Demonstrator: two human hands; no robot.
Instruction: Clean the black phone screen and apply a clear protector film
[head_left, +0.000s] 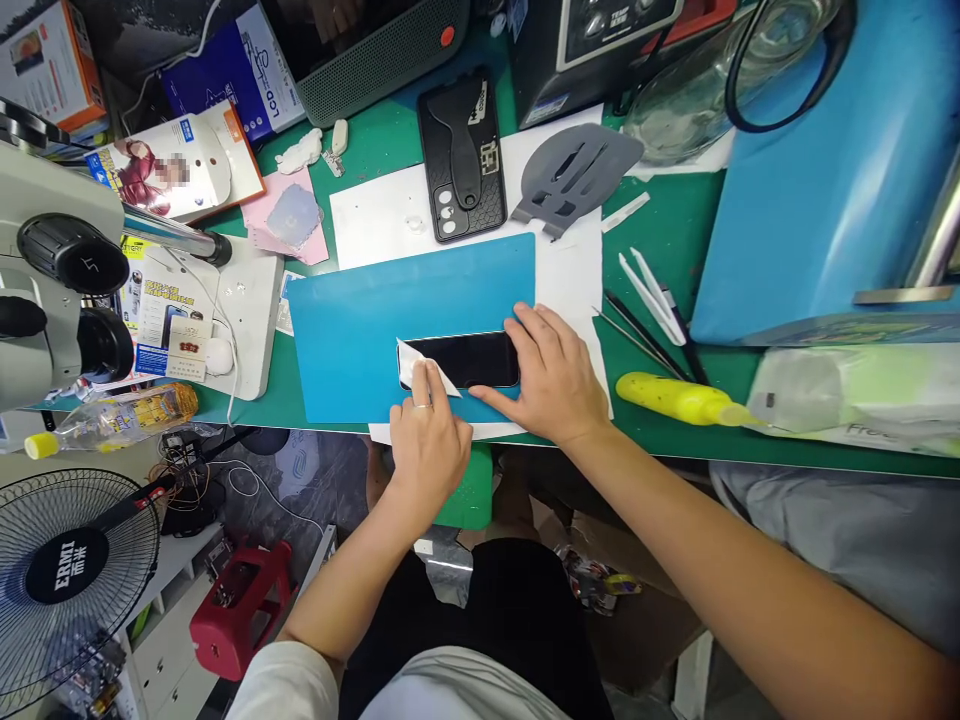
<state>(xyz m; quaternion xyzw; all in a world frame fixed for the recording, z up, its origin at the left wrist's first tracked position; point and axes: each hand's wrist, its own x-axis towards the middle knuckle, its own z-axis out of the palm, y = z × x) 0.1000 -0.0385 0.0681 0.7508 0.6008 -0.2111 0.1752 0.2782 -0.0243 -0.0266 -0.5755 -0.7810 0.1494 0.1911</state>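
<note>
A smartphone (476, 358) with a dark screen lies flat on a blue mat (352, 340). Two fingers of my left hand (429, 435) press a folded white wipe (409, 362) onto the phone's left end; the other fingers are curled in. At the opposite end, my right hand (555, 375) steadies the phone, its fingertips at the right edge and its thumb along the near side. The palm side of that hand is hidden.
Behind the mat lie a black phone case (461, 155) and a grey slotted stand (577, 175). Tweezers (652, 295) and a yellow bottle (675, 398) are on the right. A microscope (67, 260) and a drink bottle (124, 418) stand left; a fan (71, 580) is below.
</note>
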